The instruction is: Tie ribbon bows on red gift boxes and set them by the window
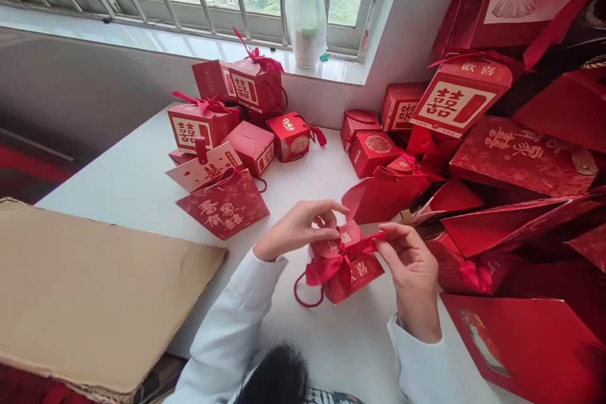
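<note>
A small red gift box (362, 270) with gold lettering sits on the white table in front of me. It has a twisted red cord handle (308, 304) at its left side. Red satin ribbon (326, 273) is tied in a bow over the box's top. My right hand (411, 274) pinches one end of this ribbon between thumb and fingertips, at the box's right. At the upper left, my left hand (305, 225) is closed with thumb and fingers against the box's top flap; whether ribbon is also between them is hidden.
Several red boxes, including a ribboned box (201, 126), and a red card bag (225, 205) stand at the back left. More boxes and red bags (525, 154) pile up on the right. Cardboard (104, 297) lies at left. A plastic-wrapped jar (307, 25) stands on the windowsill.
</note>
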Demonstrator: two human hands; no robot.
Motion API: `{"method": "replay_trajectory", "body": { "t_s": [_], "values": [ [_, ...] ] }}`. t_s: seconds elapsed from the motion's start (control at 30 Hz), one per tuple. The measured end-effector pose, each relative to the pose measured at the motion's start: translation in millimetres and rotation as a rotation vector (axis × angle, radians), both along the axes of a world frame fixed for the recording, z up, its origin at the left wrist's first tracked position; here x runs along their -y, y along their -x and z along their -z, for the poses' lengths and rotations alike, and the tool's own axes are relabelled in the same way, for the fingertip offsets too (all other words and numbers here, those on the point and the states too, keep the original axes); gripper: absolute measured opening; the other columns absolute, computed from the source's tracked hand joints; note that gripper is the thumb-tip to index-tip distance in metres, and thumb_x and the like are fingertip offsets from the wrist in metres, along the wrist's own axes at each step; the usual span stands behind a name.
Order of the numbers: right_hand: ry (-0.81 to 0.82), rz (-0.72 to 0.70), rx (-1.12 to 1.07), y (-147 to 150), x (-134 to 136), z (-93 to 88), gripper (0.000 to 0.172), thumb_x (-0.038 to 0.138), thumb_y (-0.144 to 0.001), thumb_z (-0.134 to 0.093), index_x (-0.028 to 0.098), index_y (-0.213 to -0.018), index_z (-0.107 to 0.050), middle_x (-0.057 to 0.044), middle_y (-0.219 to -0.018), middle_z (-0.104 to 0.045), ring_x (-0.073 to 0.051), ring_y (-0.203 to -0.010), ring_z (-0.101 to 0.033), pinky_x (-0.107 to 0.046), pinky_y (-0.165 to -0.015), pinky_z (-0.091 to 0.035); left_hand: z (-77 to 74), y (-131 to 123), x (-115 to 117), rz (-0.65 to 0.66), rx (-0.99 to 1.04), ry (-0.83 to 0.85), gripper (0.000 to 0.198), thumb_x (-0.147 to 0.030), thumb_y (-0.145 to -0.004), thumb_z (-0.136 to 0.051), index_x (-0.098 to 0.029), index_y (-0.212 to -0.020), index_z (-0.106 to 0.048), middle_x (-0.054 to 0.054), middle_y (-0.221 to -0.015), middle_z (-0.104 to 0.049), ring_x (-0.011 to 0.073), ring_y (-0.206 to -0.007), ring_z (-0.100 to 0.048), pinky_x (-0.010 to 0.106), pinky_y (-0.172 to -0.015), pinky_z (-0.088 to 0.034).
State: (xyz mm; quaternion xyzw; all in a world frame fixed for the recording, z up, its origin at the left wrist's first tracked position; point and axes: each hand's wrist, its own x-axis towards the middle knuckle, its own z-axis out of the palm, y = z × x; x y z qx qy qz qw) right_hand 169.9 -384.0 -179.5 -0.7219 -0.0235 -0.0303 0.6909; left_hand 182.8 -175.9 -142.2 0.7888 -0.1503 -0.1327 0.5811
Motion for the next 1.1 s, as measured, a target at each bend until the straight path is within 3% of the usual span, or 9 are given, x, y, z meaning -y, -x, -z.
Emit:
{"method": "replay_trajectory", "body": {
  "t_s": [0.17,0.3,0.4,0.5,0.7,0.9,1.1],
  "values": [
    [0.007,0.047,0.026,5,2,-4.1,0.033,0.03,-0.078,-0.067,0.022,-0.107,-0.056,-0.006,-0.105,-0.063,-0.018,-0.091,-0.063,-0.034,-0.082,-0.051,5.3,4,-5,-0.118,0.01,0.093,0.031,-0.029,-0.085,-0.059,-0.016,-0.113,-0.057,0.0,-0.079,-0.055,0.0103,-0.072,-0.051,0.023,-0.07,-0.044],
    [0.301,0.112,0.136,21,5,-15.9,0.022,0.035,-0.082,-0.063,0.022,-0.099,-0.06,-0.005,-0.096,-0.064,-0.018,-0.084,-0.061,-0.032,-0.076,-0.049,4.7,8,-8,-0.116,0.033,0.056,0.03,-0.029,-0.086,-0.058,-0.016,-0.113,-0.058,0.0,-0.08,-0.055,0.0107,-0.074,-0.051,0.024,-0.073,-0.045],
    [0.615,-0.066,0.261,33,2,-25.9,0.016,0.04,-0.081,-0.065,0.024,-0.08,-0.063,-0.002,-0.076,-0.063,-0.019,-0.074,-0.056,-0.031,-0.069,-0.045,1.2,9,-7,-0.102,0.094,-0.046,0.032,-0.033,-0.085,-0.06,-0.019,-0.114,-0.06,0.003,-0.092,-0.057,0.0133,-0.083,-0.053,0.026,-0.077,-0.046],
    [0.735,-0.188,0.323,40,-6,-29.8,0.017,0.041,-0.079,-0.067,0.025,-0.075,-0.062,-0.001,-0.071,-0.062,-0.021,-0.075,-0.052,-0.031,-0.066,-0.044,-0.6,8,-4,-0.005,0.164,-0.169,0.028,-0.033,-0.084,-0.061,-0.025,-0.111,-0.064,0.005,-0.108,-0.056,0.018,-0.1,-0.052,0.03,-0.087,-0.043],
    [0.737,-0.179,0.268,35,-4,-26.6,0.021,0.03,-0.086,-0.054,0.024,-0.066,-0.055,0.0,-0.066,-0.059,-0.016,-0.066,-0.052,-0.026,-0.057,-0.04,0.3,5,-1,0.052,0.175,-0.247,0.013,-0.029,-0.086,-0.059,-0.019,-0.082,-0.066,0.004,-0.098,-0.061,0.0178,-0.097,-0.054,0.03,-0.089,-0.038],
    [0.722,-0.119,0.156,24,17,-26.2,0.02,0.035,-0.083,-0.057,0.024,-0.066,-0.056,0.002,-0.066,-0.06,-0.014,-0.062,-0.053,-0.025,-0.06,-0.042,-10.5,15,0,0.117,0.115,-0.306,0.018,-0.032,-0.085,-0.058,-0.017,-0.075,-0.061,0.002,-0.088,-0.057,0.015,-0.083,-0.053,0.024,-0.075,-0.04],
    [0.712,-0.068,0.125,18,20,-32.3,0.019,0.034,-0.082,-0.057,0.023,-0.066,-0.056,0.002,-0.065,-0.06,-0.014,-0.061,-0.053,-0.024,-0.061,-0.043,-18.6,26,12,0.231,0.099,-0.424,0.02,-0.03,-0.086,-0.057,-0.016,-0.072,-0.057,-0.001,-0.077,-0.056,0.0108,-0.066,-0.047,0.022,-0.061,-0.035]
  ]
}}
